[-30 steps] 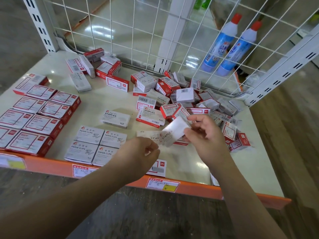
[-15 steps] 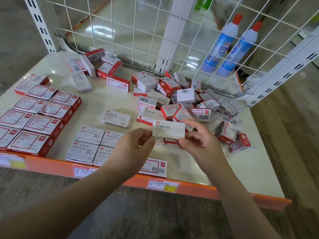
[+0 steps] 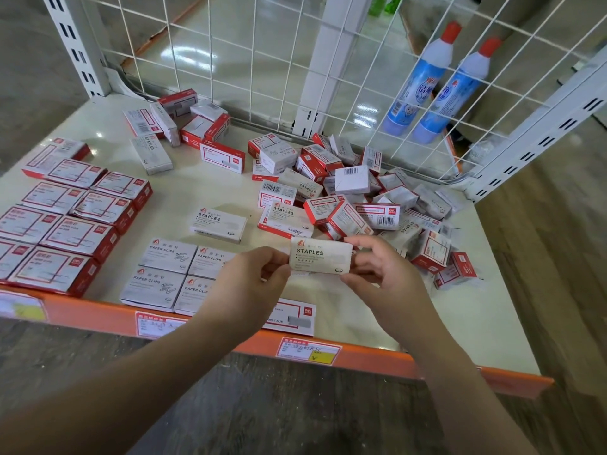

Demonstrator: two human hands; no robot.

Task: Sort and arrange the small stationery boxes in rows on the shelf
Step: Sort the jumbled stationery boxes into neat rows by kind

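1. I've got a small flat cardboard staples box [image 3: 321,256], white-grey with its printed face up, held above the front of the shelf [image 3: 466,310]; my left hand [image 3: 244,284] pinches its left end, my right hand [image 3: 381,274] its right end, fingers curled.
2. Four matte paper clips boxes [image 3: 170,277] sit in a two-by-two block just left; one lone staples box [image 3: 218,223] lies behind them.
3. Glossy shrink-wrapped red-edged boxes [image 3: 62,218] line up far left; a loose heap [image 3: 354,198] sits by the wire mesh [image 3: 262,60]; two blue bottles [image 3: 437,83] are behind it.

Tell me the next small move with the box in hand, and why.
Probably set it down beside the lone white STAPLES box lying flat on the shelf. Both the left hand and right hand pinch a white box with the same STAPLES face, and the PAPER CLIPS boxes in front already sit in a like-with-like block.
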